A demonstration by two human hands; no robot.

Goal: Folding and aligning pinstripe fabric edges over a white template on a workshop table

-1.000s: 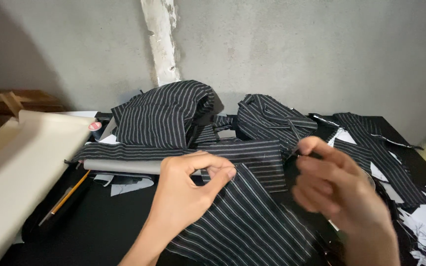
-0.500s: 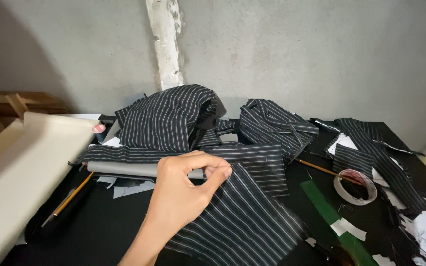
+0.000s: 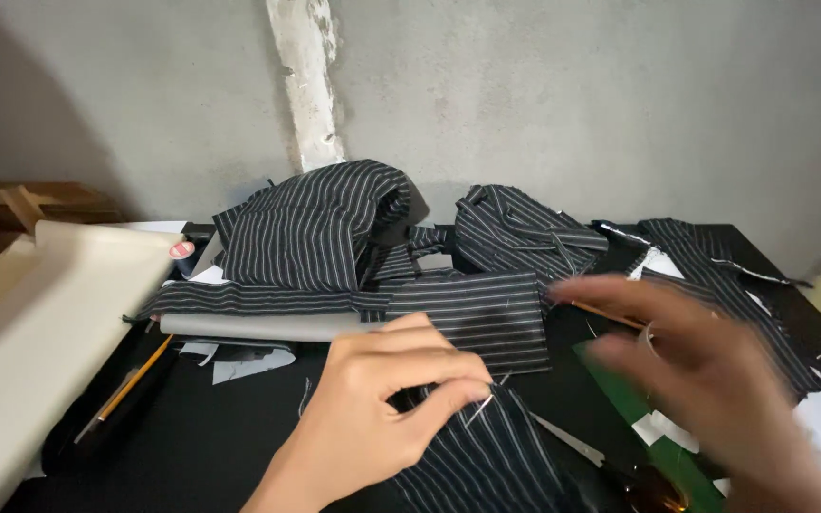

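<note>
We are pinching a thin needle (image 3: 480, 410) between the thumb and forefinger of our left hand (image 3: 382, 408), closed on it just above the pinstriped black fabric piece (image 3: 472, 456) lying at the near edge of the black table (image 3: 239, 427). Our right hand (image 3: 705, 380) is hanging over the table's right side with the fingers spread loosely, gripping nothing, and it is blurred. Behind the left hand we are seeing a grey rolled sheet (image 3: 258, 326) lying crosswise, and beyond it a heap of striped garment pieces (image 3: 334, 228) against the grey wall. A cream-coloured paper pattern sheet (image 3: 40, 332) is lying at the left, with a small round red-and-white label or cap (image 3: 181, 250) by its far corner. A yellow pencil (image 3: 135, 380) is resting near that sheet.
</note>
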